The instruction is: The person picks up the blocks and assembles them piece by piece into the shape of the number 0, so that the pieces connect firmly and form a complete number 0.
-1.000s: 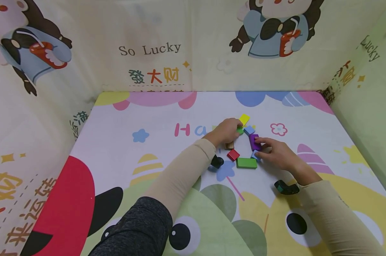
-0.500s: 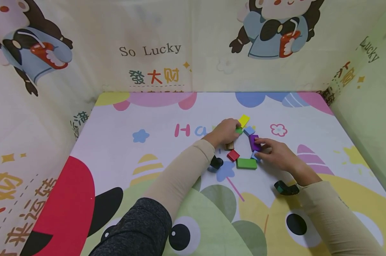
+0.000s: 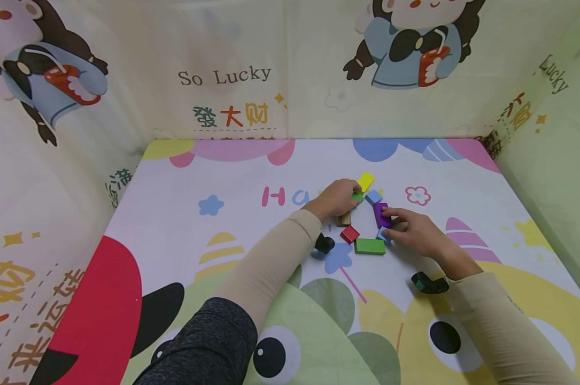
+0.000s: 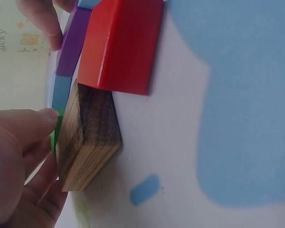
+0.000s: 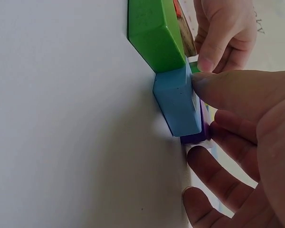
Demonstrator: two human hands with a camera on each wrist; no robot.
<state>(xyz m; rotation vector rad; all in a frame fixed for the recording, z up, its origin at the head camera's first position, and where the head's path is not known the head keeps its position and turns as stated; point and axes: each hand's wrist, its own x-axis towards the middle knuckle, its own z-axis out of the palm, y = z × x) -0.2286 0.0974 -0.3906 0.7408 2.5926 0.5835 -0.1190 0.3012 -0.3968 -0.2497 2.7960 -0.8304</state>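
Observation:
Several coloured wooden blocks form a ring on the printed mat. At its far side my left hand (image 3: pixel 337 198) pinches a small green block (image 3: pixel 358 197), partly hidden by the fingers, beside a yellow block (image 3: pixel 366 182). My right hand (image 3: pixel 417 230) is at the right side, thumb against a light blue block (image 5: pixel 178 97) and forefinger on the purple block (image 3: pixel 381 215). Another light blue block (image 3: pixel 373 197) stands beyond the purple one. A long green block (image 3: pixel 369 246) lies nearest the body. A red block (image 4: pixel 121 45) and a brown wood-grain block (image 4: pixel 90 137) complete the left side.
The cartoon-printed mat (image 3: pixel 251 176) spreads around the ring. Pale printed cloth (image 3: pixel 314 64) hangs at the back and both sides. Black wrist-worn devices show below the hands, the right one (image 3: pixel 430 283) close over the mat.

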